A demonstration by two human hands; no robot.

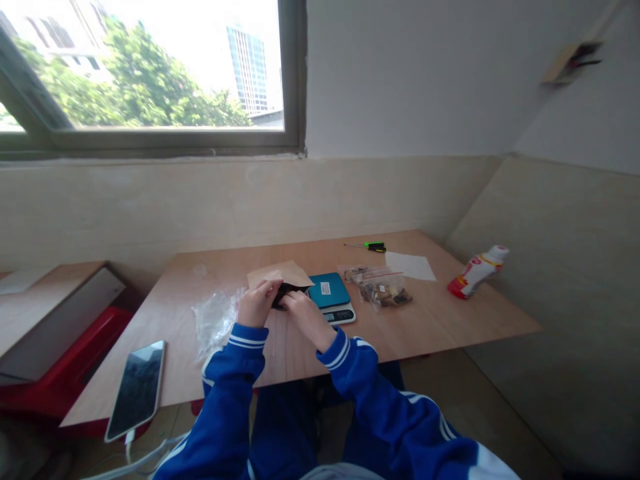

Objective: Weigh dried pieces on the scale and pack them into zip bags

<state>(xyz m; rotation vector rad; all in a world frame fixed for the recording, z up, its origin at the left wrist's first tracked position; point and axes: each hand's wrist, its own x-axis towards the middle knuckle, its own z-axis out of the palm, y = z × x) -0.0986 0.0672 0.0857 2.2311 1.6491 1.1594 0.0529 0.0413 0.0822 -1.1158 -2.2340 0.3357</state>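
A brown paper bag [283, 270] lies toward the back of the table, its dark mouth facing me. My left hand [257, 303] pinches the bag's edge at the left of the opening. The fingers of my right hand [305, 313] reach into that opening, so their tips are hidden. Just right of the bag is a kitchen scale [333, 293] with a teal top and a small display. Clear zip bags [385, 288] with brown dried pieces inside lie beyond the scale. Crumpled clear plastic bags [215, 320] rest left of my left hand.
A phone [137, 387] with a white cable overhangs the table's front left edge. A green-and-black screwdriver [373, 247] and white paper [411, 265] lie at the back. A red-and-white bottle [477, 272] stands at the right. A red stool [75, 360] is at the left.
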